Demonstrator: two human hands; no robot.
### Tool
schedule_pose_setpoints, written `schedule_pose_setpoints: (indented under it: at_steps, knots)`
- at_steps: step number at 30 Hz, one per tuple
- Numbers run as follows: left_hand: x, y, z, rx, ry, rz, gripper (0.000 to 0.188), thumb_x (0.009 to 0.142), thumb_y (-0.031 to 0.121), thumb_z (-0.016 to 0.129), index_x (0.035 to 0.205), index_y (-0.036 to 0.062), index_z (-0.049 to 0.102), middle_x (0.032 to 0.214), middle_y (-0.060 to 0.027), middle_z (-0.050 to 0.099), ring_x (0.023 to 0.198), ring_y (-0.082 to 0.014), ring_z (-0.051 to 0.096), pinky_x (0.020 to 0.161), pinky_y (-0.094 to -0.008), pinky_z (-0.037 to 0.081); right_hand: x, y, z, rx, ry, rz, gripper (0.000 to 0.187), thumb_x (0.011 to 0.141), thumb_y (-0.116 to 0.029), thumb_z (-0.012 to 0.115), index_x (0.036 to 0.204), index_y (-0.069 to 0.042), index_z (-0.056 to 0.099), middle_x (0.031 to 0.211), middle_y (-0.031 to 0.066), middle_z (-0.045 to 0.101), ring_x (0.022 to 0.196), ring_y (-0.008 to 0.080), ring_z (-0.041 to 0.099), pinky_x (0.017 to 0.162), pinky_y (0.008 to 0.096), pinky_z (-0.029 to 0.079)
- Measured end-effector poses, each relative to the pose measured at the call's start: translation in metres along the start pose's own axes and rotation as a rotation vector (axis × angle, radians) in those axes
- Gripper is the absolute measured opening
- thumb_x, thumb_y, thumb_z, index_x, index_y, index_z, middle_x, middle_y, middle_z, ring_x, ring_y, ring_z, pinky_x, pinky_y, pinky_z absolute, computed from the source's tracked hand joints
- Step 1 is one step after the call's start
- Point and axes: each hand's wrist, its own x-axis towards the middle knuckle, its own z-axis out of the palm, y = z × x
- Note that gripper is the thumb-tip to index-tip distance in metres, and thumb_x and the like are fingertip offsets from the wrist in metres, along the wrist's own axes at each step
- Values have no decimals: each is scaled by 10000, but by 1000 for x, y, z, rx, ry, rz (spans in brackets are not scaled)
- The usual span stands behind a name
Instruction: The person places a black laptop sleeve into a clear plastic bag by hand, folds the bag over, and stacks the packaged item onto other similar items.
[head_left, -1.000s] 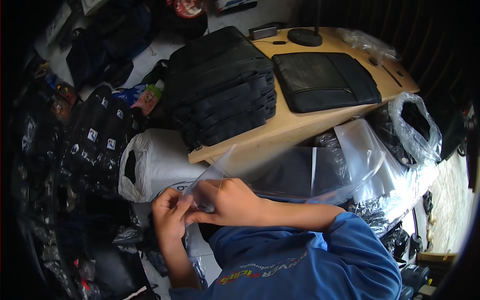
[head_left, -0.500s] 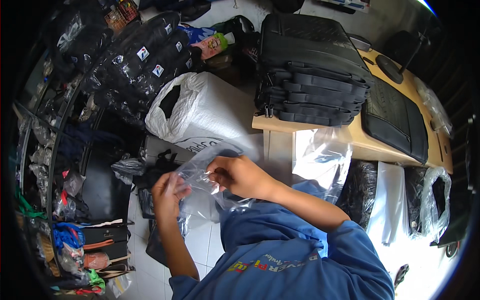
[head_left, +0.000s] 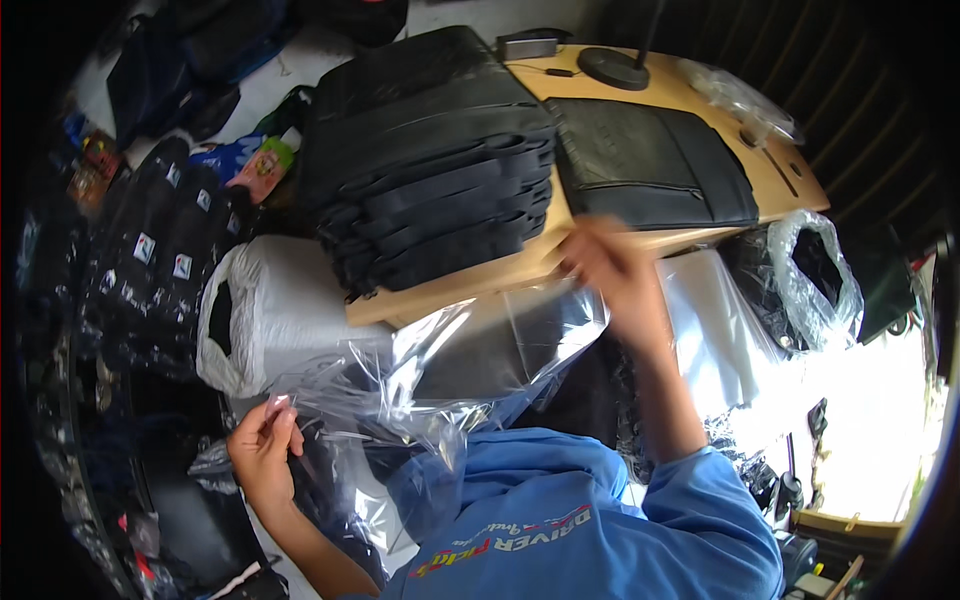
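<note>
A large clear plastic bag [head_left: 425, 345] stretches across in front of me, below the table edge. My left hand [head_left: 265, 445] pinches its left end between thumb and fingers. At the table's front edge, my right hand [head_left: 622, 280] is smeared by motion, close to the bag's upper right corner; whether it grips the plastic does not show. Just beyond that hand, a flat black bag [head_left: 650, 165] lies on the wooden table [head_left: 790, 185]. To its left rises a stack of black bags [head_left: 430, 150] with straps hanging at the front.
A white sack [head_left: 300, 305] stands left of the table, beside plastic-wrapped black goods [head_left: 140, 245]. A round black stand base [head_left: 613, 68] and crumpled plastic [head_left: 740, 95] sit toward the table's back. Clear wrap [head_left: 830, 290] and plastic sheets [head_left: 710, 320] are below its right side.
My hands have moved wide apart, the left down and left, the right up and right to the table. The plastic bag has spread out between them. The view has turned rightward.
</note>
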Motion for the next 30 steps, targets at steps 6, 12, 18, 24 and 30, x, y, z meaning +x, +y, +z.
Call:
schedule_pose_setpoints:
  at_steps: [6,12,18,24,30]
  knots:
    - [22,39,68,-57,-58,55,164,948,81,488,1041,-32,562,832,-91,604,546,-100,519,470,-233,415,112,133,-281,-1201,894,41,643,746,-541,664,1011,44,640,1004,222,652,943,307,636,808,380,485]
    - [20,73,116,656,-5,624,180,926,21,481,1066,-17,588,755,-84,588,509,-81,502,453,-245,376,127,137,-308,-975,349,619,736,661,-621,703,905,73,670,889,211,673,826,318,658,752,391,495]
    - [28,113,151,543,-328,772,170,864,-32,571,1020,-14,635,717,-83,627,482,-74,507,441,-227,373,70,107,-318,23,229,634,568,695,-383,757,1032,54,623,934,159,671,797,240,669,743,346,538]
    - [46,158,199,299,-734,522,142,884,-2,573,1006,-3,645,679,-55,619,415,-19,454,376,-182,323,-43,95,-286,438,460,302,295,782,-76,625,1039,55,566,924,142,651,754,204,672,719,304,573]
    - [78,240,281,403,-1051,538,165,917,105,542,976,-12,642,679,-51,613,360,-39,451,327,-182,326,-158,27,-307,361,912,83,265,806,-125,541,996,48,607,900,137,643,787,201,659,740,282,550]
